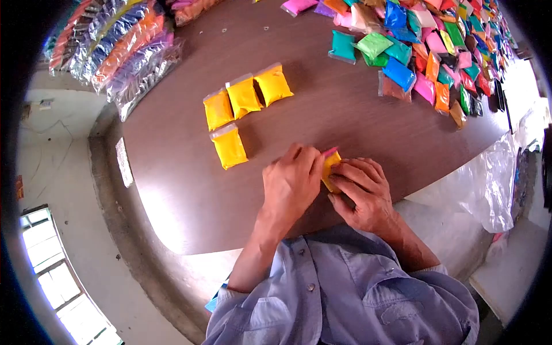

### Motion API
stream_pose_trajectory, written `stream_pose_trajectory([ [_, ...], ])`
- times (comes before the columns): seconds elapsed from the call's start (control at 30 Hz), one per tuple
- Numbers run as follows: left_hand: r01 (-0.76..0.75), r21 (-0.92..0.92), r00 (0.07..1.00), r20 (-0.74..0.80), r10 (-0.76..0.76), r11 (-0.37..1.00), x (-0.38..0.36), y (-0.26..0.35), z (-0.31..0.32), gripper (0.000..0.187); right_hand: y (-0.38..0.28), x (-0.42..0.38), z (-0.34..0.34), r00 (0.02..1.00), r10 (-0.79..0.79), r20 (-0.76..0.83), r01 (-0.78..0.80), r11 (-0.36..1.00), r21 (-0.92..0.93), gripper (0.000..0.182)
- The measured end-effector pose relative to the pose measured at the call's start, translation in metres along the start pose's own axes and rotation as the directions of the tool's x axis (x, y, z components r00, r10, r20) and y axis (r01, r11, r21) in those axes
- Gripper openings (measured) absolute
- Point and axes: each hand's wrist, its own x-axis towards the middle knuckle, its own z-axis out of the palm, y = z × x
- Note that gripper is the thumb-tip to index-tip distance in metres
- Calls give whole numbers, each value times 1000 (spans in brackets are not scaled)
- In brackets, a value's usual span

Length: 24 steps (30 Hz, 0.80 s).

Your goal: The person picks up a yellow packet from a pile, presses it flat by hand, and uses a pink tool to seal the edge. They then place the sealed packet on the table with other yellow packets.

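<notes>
A small yellow packet (330, 172) is held between my two hands over the near part of the table. My right hand (365, 192) grips it from the right, with fingers curled over its face and the thumb below. My left hand (292, 179) is closed at its upper left edge, and the fingertips are partly hidden. A pinkish-red strip (330, 152) shows at the packet's top; what it is I cannot make out. Nearby lie several yellow packets (244, 96): three side by side, and one yellow packet (230, 147) below them.
Many small coloured packets (425, 52) are heaped at the far right of the brown table (322, 115). Long clear bags of coloured packets (123, 52) lie at the far left. Clear plastic sheeting (489, 184) hangs by the right edge. A window (60, 276) is at lower left.
</notes>
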Motion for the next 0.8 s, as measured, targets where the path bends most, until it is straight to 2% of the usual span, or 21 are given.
stream_pose_trajectory([
  [0.1,13,42,999,-40,-11,999,11,-5,-4,8,0,0,-1,1000,3,4,-3,1000,14,36],
  [0.2,43,-39,998,-39,-44,998,13,0,-11,8,0,-1,0,1000,5,-27,-5,1000,13,35],
  [0.27,-13,-79,1000,-17,12,997,2,5,-10,10,-2,1,-3,1000,10,-18,-10,1000,0,34],
  [0.37,-16,-86,1000,18,17,996,-18,6,-2,11,-1,0,-3,1000,2,-14,-3,1000,-16,34],
  [0.43,15,-93,1000,14,-13,996,-18,2,-4,10,1,-1,-2,1000,-13,-20,12,1000,-19,34],
  [0.5,80,-9,997,2,-80,997,-14,-3,-8,7,1,-1,0,1000,-19,-25,18,1000,-10,34],
  [0.63,94,-29,994,-57,-96,995,-9,-11,-17,8,1,-4,1,1000,12,-13,-12,1000,2,34],
  [0.73,144,-126,989,-7,-146,981,-17,2,-23,9,1,-5,2,999,34,2,-34,999,-8,36],
  [0.8,107,-242,994,52,-97,964,-27,9,-17,8,1,-4,3,997,63,-36,-63,998,0,38],
])
